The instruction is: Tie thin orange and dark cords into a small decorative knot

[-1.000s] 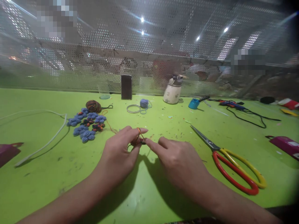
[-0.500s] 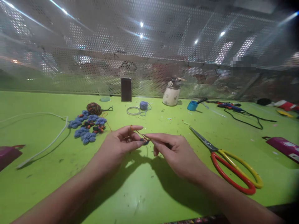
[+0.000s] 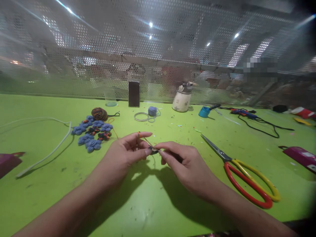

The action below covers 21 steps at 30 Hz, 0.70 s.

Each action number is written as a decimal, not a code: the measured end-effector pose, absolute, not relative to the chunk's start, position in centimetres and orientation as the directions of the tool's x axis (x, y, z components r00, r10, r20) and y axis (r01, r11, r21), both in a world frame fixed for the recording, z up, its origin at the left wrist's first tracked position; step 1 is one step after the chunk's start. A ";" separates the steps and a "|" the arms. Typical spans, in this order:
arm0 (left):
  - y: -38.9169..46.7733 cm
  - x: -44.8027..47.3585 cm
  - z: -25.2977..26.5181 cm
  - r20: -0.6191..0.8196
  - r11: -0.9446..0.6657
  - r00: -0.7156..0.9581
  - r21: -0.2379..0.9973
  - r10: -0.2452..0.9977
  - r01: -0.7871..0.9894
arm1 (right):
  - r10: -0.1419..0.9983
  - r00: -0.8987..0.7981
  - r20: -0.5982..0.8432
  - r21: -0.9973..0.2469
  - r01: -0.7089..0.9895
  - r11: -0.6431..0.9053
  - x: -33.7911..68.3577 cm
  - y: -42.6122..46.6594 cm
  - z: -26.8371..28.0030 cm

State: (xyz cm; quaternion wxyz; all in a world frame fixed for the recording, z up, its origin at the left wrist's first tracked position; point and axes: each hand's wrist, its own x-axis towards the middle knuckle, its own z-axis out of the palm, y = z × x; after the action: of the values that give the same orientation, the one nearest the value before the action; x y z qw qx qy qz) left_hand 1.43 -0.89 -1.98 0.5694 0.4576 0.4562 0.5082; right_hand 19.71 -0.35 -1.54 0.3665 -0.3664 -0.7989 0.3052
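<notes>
At the centre of the frame, the person's left hand (image 3: 123, 152) pinches a small, dark yarn piece (image 3: 154, 150) between thumb and finger, a thin orange strand (image 3: 146, 141) wrapped round the raised forefinger; the right hand (image 3: 186, 162) brings its fingertips to the piece's right end, though what they grip cannot be told; puffy blue crocheted flowers (image 3: 93, 145) and a round, variegated yarn ball (image 3: 99, 114) lie left of centre; steel-bladed scissors (image 3: 226, 157) with smooth looped handles rest at right.

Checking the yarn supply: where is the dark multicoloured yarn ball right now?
In the head view, the yarn ball sits left of centre on the green table, just beyond the yarn flowers.
</notes>
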 end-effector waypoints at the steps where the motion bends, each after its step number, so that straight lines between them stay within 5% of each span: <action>1: -1.0 1.5 -1.8 -0.046 0.054 0.054 0.988 0.997 -0.148 | 0.800 -0.469 0.373 -0.742 0.367 0.561 19.8 -0.3 -1.5; 21: -1.4 1.5 -1.6 0.017 -0.018 -0.018 0.996 1.000 -0.087 | 0.728 -0.553 0.405 -0.516 0.520 0.681 20.5 -0.9 -1.2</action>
State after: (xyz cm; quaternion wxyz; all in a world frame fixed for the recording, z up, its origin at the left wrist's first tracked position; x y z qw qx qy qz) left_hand 1.45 -1.36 -1.56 0.5128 0.4777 0.4775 0.5299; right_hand 20.46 -0.93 -1.15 0.3053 -0.3608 -0.8645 0.1708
